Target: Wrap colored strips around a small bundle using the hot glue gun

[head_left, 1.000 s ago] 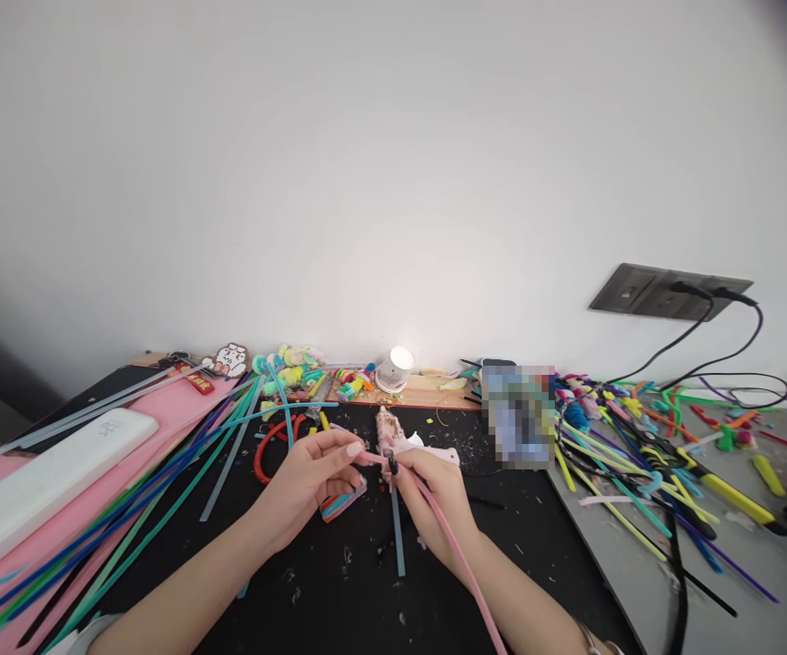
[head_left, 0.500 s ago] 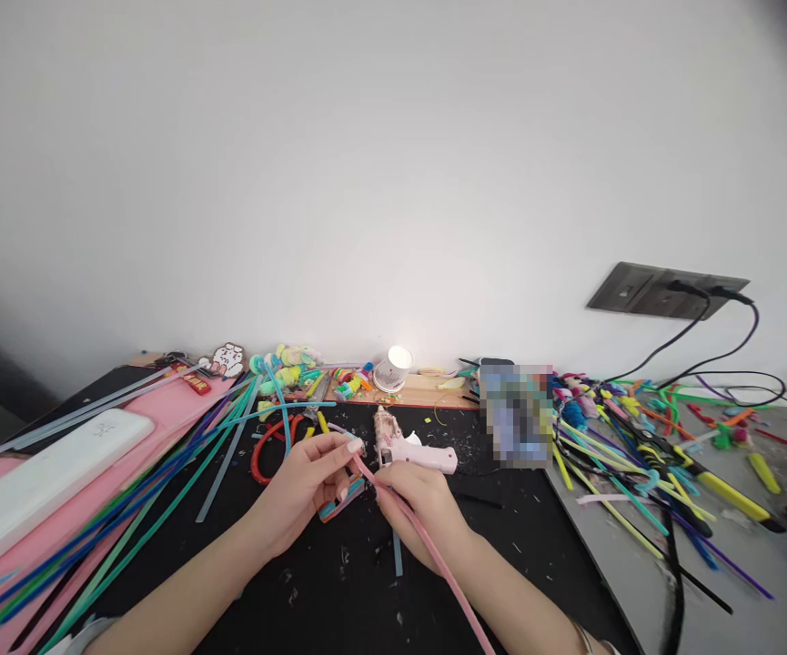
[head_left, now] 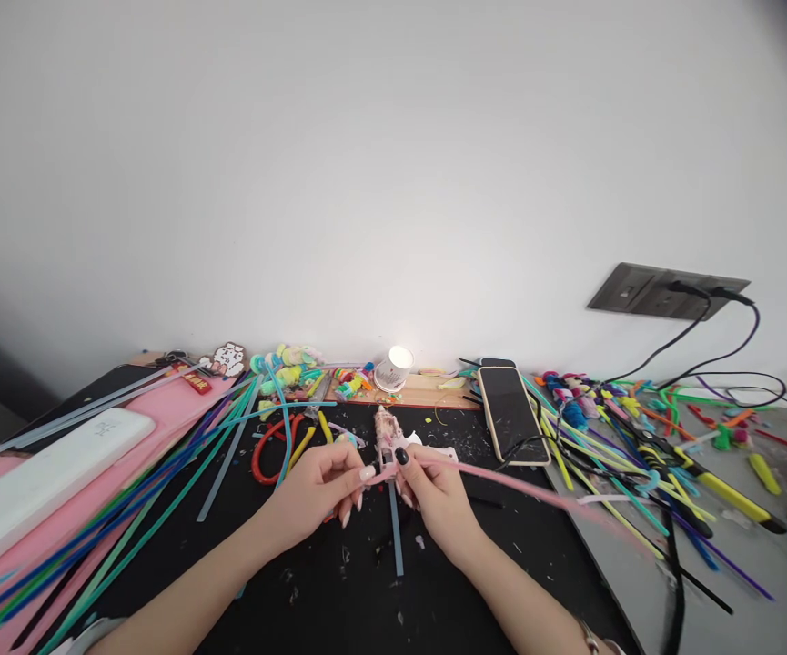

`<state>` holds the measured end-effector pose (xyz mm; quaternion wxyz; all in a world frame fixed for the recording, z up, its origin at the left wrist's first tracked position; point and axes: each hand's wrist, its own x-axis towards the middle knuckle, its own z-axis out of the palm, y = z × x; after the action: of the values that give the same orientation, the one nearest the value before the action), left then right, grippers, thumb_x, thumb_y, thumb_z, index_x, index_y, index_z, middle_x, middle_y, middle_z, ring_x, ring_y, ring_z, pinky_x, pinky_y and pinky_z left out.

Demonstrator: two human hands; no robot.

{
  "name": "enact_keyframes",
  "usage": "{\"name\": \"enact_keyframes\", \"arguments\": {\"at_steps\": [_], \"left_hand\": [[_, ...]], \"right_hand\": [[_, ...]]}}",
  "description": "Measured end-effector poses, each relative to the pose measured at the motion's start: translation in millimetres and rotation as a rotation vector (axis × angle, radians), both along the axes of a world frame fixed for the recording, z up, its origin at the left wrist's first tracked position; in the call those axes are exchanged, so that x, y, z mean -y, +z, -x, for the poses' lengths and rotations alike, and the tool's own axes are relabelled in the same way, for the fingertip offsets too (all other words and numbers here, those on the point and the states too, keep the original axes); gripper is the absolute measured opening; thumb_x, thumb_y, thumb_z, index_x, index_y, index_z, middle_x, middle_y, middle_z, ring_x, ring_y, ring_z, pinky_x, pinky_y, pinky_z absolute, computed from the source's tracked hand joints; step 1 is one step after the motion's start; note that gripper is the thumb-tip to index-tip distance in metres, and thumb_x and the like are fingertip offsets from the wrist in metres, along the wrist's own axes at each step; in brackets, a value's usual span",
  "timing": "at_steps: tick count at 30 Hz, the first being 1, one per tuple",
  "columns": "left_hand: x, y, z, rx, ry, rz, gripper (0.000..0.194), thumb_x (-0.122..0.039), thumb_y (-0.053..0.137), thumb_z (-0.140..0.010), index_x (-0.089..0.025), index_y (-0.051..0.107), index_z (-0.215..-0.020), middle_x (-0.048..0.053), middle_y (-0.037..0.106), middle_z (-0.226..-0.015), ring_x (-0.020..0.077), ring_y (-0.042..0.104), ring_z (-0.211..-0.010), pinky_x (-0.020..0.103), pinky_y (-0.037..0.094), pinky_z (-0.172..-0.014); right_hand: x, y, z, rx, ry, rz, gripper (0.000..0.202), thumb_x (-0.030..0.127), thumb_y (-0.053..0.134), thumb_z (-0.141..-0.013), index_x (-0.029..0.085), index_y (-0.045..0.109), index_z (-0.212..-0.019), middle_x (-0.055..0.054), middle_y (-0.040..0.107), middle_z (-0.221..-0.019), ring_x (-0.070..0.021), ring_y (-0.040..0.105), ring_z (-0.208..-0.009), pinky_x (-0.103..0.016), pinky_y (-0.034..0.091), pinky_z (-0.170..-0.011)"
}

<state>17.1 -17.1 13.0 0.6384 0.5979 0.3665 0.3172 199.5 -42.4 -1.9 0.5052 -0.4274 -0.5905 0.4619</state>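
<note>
My left hand (head_left: 317, 484) and my right hand (head_left: 429, 496) meet over the black mat (head_left: 338, 582), both pinching one end of a long pink pipe cleaner (head_left: 502, 479). The pipe cleaner runs from my fingertips out to the right, blurred, over the mat toward the grey table. Just behind my fingers lies a pink and white glue gun (head_left: 397, 438). A pale blue stick (head_left: 395, 537) lies on the mat under my hands.
A phone (head_left: 508, 411) lies screen up right of the glue gun. Red-handled pliers (head_left: 271, 444) sit left of my hands. Long coloured sticks (head_left: 161, 482) fan over a pink board with a white case (head_left: 38, 487). Pipe cleaners and cables (head_left: 639, 437) clutter the right.
The pink pipe cleaner's free length swung from along my right forearm out to the right. My hands came closer together at its end.
</note>
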Motion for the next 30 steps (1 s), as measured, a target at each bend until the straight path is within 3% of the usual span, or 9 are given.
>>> {"name": "enact_keyframes", "arguments": {"at_steps": [4, 8, 10, 14, 17, 24, 30], "left_hand": [[7, 0.1, 1, -0.120, -0.205, 0.054, 0.029, -0.038, 0.064, -0.082, -0.018, 0.050, -0.066, -0.005, 0.059, -0.053, 0.0072, 0.049, -0.038, 0.018, 0.036, -0.041], [14, -1.4, -2, -0.181, -0.344, 0.105, 0.025, -0.032, 0.065, -0.080, -0.018, 0.053, -0.064, -0.005, 0.058, -0.050, 0.0074, 0.049, -0.036, 0.018, 0.037, -0.038], [14, -2.3, -4, -0.143, -0.286, 0.105, 0.023, -0.031, 0.067, -0.079, -0.017, 0.054, -0.064, -0.004, 0.059, -0.050, 0.0092, 0.054, -0.038, 0.019, 0.040, -0.040], [8, -1.0, -7, -0.001, 0.024, 0.069, 0.016, -0.025, 0.075, -0.071, -0.016, 0.063, -0.078, -0.001, 0.068, -0.062, 0.0133, 0.066, -0.052, 0.021, 0.048, -0.050], [3, 0.9, -6, 0.088, 0.179, 0.108, 0.023, -0.025, 0.079, -0.069, -0.015, 0.067, -0.086, 0.002, 0.072, -0.075, 0.0134, 0.068, -0.058, 0.020, 0.050, -0.052], [3, -0.4, -5, 0.222, 0.231, 0.271, 0.023, -0.034, 0.079, -0.073, -0.014, 0.070, -0.078, 0.001, 0.070, -0.066, 0.0092, 0.064, -0.057, 0.015, 0.049, -0.052], [0, 1.2, -5, 0.375, 0.256, 0.448, 0.030, -0.031, 0.089, -0.060, -0.015, 0.071, -0.078, -0.001, 0.069, -0.068, 0.0050, 0.060, -0.057, 0.013, 0.052, -0.057]], "right_hand": [[2, -1.5, 2, -0.049, 0.113, 0.041, 0.052, 0.056, 0.046, -0.092, 0.022, 0.036, -0.055, 0.007, 0.028, -0.048, -0.0094, 0.021, -0.044, -0.024, 0.016, -0.043], [3, -4.1, 2, 0.016, 0.268, 0.077, 0.051, 0.058, 0.046, -0.092, 0.021, 0.037, -0.057, 0.007, 0.027, -0.051, -0.0092, 0.020, -0.046, -0.024, 0.015, -0.044], [1, -3.7, 1, 0.016, 0.226, 0.069, 0.051, 0.058, 0.045, -0.092, 0.021, 0.037, -0.057, 0.007, 0.028, -0.050, -0.0093, 0.021, -0.046, -0.024, 0.016, -0.044], [-5, 1.3, -2, -0.017, -0.058, -0.025, 0.051, 0.055, 0.046, -0.093, 0.021, 0.040, -0.055, 0.006, 0.034, -0.052, -0.0099, 0.028, -0.046, -0.024, 0.021, -0.045], [-4, 4.3, -1, -0.015, -0.117, -0.059, 0.049, 0.050, 0.044, -0.096, 0.020, 0.044, -0.057, 0.004, 0.037, -0.057, -0.0099, 0.032, -0.048, -0.024, 0.024, -0.045], [3, 1.7, 1, 0.245, -0.019, -0.251, 0.040, 0.036, 0.039, -0.100, 0.019, 0.052, -0.066, 0.003, 0.044, -0.058, -0.0111, 0.040, -0.049, -0.024, 0.034, -0.053], [4, 6.4, 0, 0.326, -0.006, -0.370, 0.032, 0.029, 0.041, -0.099, 0.018, 0.060, -0.075, 0.000, 0.056, -0.066, -0.0142, 0.050, -0.060, -0.025, 0.039, -0.062]]}}
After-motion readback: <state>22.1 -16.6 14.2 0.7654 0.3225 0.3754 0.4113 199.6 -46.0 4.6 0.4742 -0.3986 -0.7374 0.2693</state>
